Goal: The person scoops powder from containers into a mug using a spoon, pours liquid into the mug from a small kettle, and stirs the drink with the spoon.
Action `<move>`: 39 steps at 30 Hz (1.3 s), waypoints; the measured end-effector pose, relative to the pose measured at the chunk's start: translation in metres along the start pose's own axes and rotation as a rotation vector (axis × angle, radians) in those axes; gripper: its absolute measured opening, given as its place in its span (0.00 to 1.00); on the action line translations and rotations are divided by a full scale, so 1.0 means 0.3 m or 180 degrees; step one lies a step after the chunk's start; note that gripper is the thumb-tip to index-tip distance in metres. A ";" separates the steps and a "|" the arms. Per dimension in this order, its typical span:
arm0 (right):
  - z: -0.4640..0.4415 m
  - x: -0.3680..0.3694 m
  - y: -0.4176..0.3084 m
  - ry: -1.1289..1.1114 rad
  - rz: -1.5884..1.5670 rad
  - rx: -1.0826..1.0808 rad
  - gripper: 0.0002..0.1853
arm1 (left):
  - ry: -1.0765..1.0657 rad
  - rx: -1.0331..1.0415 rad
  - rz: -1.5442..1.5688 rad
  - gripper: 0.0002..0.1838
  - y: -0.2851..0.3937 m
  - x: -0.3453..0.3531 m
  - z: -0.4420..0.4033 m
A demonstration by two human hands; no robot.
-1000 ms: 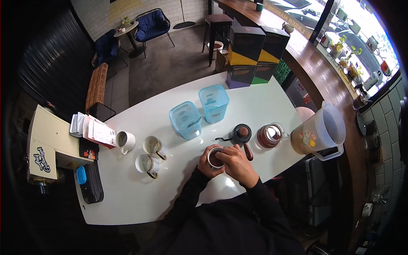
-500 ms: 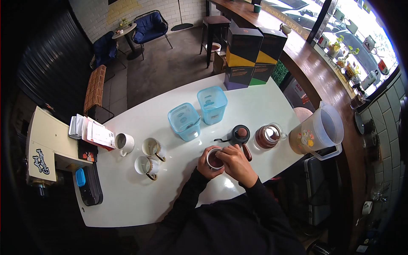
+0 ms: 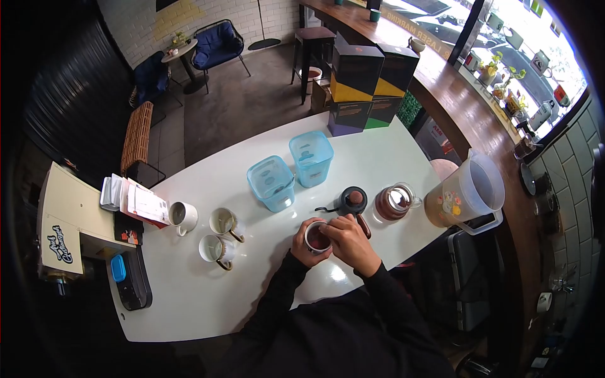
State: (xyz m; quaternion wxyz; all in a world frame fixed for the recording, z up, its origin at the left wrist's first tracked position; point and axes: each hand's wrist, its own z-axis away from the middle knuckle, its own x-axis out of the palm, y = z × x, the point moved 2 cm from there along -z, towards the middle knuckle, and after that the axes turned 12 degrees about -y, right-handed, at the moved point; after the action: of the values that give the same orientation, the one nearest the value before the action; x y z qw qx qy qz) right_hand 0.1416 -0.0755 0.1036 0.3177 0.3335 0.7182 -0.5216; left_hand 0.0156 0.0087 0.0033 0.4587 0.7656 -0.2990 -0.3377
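Note:
My left hand [image 3: 300, 244] is wrapped round a cup [image 3: 318, 248] with dark reddish liquid in it, close to my body. Over the cup's right rim, my right hand [image 3: 354, 244] has its fingers pinched together, reaching into the opening. Whatever those fingers hold is hidden. Just beyond my right hand stands a small black kettle [image 3: 353, 200] with a brown lid knob and a brown handle. To its right is a glass pot [image 3: 392, 203] of reddish-brown liquid. A large translucent pitcher [image 3: 449, 200] stands at the table's right end.
Two blue plastic containers [image 3: 271, 183] stand beyond my hands. Several mugs [image 3: 216, 248] are grouped to the left, near papers in a holder [image 3: 145, 201]. Stacked dark boxes [image 3: 354, 88] occupy the table's far end. A black case [image 3: 135, 283] lies at the left edge.
The view has shifted slightly. Both hands stay at the cup, with the right fingers still pinched at its rim. The other objects on the table have not moved.

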 end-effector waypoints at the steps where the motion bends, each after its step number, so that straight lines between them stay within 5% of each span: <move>1: 0.000 -0.005 0.001 0.0139 0.0130 0.0017 0.15 | 0.0008 -0.0015 0.0004 0.43 -0.004 0.001 0.001; 18: 0.020 0.010 -0.021 0.0458 0.0472 0.0524 0.08 | 0.0049 -0.0195 -0.0067 0.42 0.017 -0.003 -0.012; 39: 0.080 0.042 -0.072 0.0336 0.0353 0.0618 0.18 | 0.0024 -0.0156 0.0030 0.42 -0.030 0.003 0.010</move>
State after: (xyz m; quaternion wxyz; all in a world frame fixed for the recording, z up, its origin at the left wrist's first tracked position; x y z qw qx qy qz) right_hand 0.1194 -0.1017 0.0988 0.2741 0.4289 0.6605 -0.5520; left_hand 0.0152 0.0102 -0.0062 0.4800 0.7540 -0.2925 -0.3399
